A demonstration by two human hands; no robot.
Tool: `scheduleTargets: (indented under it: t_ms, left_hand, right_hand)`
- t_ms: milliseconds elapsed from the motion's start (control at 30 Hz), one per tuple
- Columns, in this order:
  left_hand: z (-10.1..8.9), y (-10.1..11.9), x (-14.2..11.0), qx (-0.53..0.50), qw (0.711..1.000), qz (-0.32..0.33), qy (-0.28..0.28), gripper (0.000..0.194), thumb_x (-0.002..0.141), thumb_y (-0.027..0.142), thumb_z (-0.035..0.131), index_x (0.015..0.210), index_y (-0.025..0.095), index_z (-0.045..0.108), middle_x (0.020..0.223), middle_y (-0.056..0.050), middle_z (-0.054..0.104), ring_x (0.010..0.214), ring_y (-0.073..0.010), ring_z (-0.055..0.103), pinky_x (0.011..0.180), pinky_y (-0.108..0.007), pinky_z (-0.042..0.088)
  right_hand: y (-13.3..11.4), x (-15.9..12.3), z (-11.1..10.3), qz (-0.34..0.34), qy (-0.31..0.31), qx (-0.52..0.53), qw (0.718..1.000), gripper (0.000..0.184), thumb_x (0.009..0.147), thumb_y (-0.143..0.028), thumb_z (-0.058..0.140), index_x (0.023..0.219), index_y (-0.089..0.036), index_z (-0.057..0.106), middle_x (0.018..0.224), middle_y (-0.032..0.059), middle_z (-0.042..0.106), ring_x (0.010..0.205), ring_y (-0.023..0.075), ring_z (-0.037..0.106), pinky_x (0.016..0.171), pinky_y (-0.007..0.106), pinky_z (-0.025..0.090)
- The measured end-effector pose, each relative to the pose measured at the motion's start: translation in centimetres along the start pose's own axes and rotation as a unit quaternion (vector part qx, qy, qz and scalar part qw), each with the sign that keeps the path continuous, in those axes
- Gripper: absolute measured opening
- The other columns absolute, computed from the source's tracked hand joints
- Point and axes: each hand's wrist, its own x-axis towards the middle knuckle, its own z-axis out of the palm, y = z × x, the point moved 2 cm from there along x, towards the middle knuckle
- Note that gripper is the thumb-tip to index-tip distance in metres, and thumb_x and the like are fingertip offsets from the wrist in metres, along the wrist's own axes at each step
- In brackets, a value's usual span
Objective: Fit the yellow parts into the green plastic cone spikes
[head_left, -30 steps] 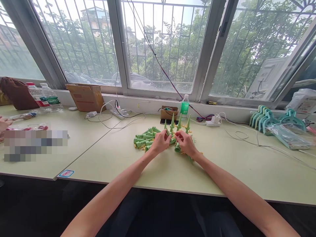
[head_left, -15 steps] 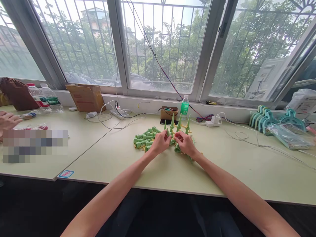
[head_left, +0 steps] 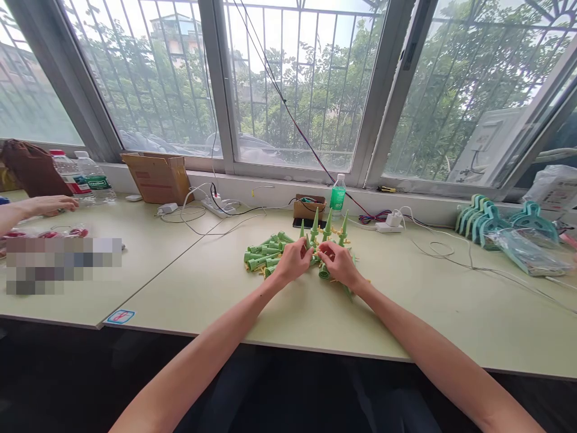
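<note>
Both my hands meet over a heap of green plastic cone pieces (head_left: 264, 255) in the middle of the pale green table (head_left: 288, 313). My left hand (head_left: 294, 261) is closed round one of the green pieces. My right hand (head_left: 338, 264) pinches another green piece (head_left: 323, 270) with small yellow parts beside it. Three green cones (head_left: 327, 225) stand upright just behind my fingers.
A green bottle (head_left: 337, 195), a small brown box (head_left: 309, 207), a power strip (head_left: 216, 207) and cables lie along the window sill. A cardboard box (head_left: 157, 177) and water bottles (head_left: 83, 177) stand at the left. Another person's hand (head_left: 45, 205) reaches in there. Teal hangers (head_left: 491, 219) lie at the right.
My hands have stayed together over the green pieces with hardly any shift. The other person's hand at the left has reached farther right over the table.
</note>
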Motion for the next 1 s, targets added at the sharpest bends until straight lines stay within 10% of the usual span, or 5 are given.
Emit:
scheduleTargets:
  t_ms: [1000]
  left_hand:
    - [-0.06,0.31,0.01,-0.020,1.000,0.012,0.005,0.024,0.085,0.032,0.052,0.068,0.020,0.041,0.057,0.003,0.049,0.050,-0.0098,0.041,0.052,-0.024,0.031]
  right_hand:
    - [0.16,0.01,-0.10,-0.002,-0.005,-0.033,0.999,0.024,0.088,-0.037,0.050,0.076,-0.018,0.059,0.064,0.0000,0.057,0.054,0.0131,0.044,0.053,0.025,0.036]
